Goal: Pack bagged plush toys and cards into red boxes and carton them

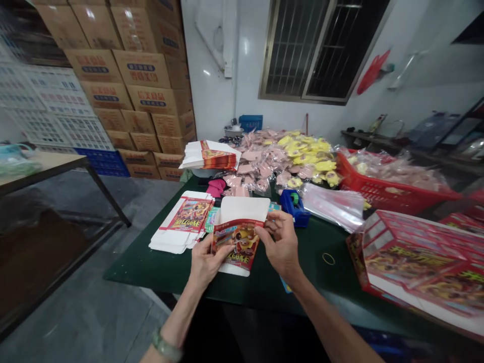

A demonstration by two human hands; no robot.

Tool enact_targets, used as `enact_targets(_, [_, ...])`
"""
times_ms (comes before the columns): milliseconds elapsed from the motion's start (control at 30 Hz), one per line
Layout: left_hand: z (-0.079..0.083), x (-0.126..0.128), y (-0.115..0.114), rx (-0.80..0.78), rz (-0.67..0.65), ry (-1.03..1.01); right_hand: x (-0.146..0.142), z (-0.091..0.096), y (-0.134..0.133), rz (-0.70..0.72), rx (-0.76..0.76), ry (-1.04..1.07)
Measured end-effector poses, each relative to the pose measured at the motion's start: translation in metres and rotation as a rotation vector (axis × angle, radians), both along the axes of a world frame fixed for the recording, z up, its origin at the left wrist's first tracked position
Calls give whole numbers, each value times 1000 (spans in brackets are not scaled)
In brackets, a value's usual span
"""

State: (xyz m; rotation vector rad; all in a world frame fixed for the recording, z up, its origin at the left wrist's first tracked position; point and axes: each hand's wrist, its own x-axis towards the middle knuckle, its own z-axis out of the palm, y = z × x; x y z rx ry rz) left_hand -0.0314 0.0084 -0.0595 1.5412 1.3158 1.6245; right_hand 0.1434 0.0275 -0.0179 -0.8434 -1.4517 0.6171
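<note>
Both my hands hold a small red printed carton (237, 242) with its white top flap standing open, just above the green table (321, 242). My left hand (206, 259) grips the carton's left side, thumb on the printed front. My right hand (279, 241) pinches its right edge, fingers curled behind the flap. A stack of flat unfolded cartons (183, 222) lies just left of the held one. A blue tape dispenser (295, 206) sits behind my right hand.
Bagged pink and yellow items (287, 159) are heaped at the back. A red basket (381, 189) with bagged goods stands to the right, a large red display box (419, 262) nearer. Another pile of flat cartons (209, 155) rests at the back left. Stacked cardboard boxes (139, 85) fill the left wall.
</note>
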Motion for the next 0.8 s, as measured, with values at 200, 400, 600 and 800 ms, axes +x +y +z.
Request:
enact_targets(200, [4,2,-5,168,76,-13,4,6,-7,11,383,-364])
enact_targets(400, [28,8,-5,532,323,223,1,18,-8,34,399,-323])
enact_targets(600, [35,25,-9,377,397,0,-1,18,5,110,199,-153])
enact_targets(800, [59,21,-8,111,198,-513,2,21,4,358,-50,-25])
